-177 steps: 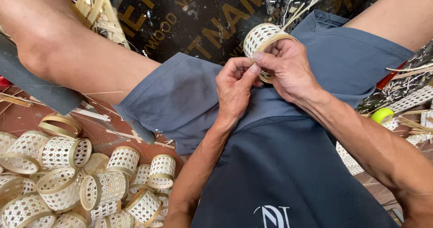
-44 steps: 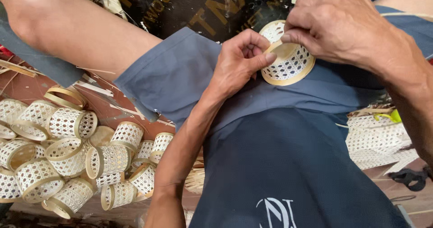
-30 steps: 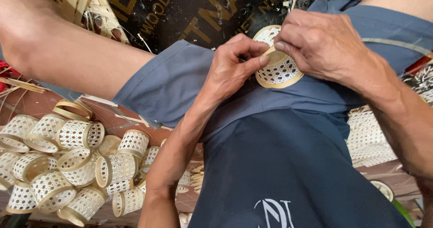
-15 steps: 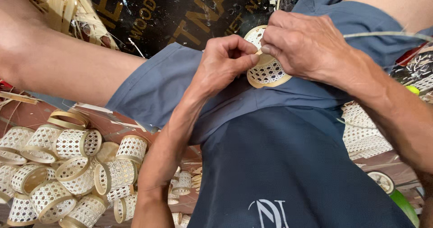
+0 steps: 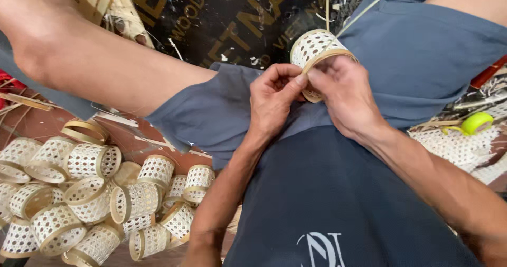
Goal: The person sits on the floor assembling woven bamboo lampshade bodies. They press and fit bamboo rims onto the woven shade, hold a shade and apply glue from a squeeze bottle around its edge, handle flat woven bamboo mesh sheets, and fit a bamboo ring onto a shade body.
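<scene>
While a heap of finished woven cylinders (image 5: 95, 193) is seen well to the left of the grip and below it, the left hand (image 5: 272, 101) is pinched, thumb against forefinger, onto the rim band of a small woven rattan cylinder (image 5: 312, 48); just right, the right hand (image 5: 343, 95) is closed around its lower edge; the cylinder is held over the lap; farther right, a yellow-green tape roll (image 5: 475, 123) lies well apart.

L hand (image 5: 272, 101) & R hand (image 5: 346, 95): fingertips pinched together.
</scene>
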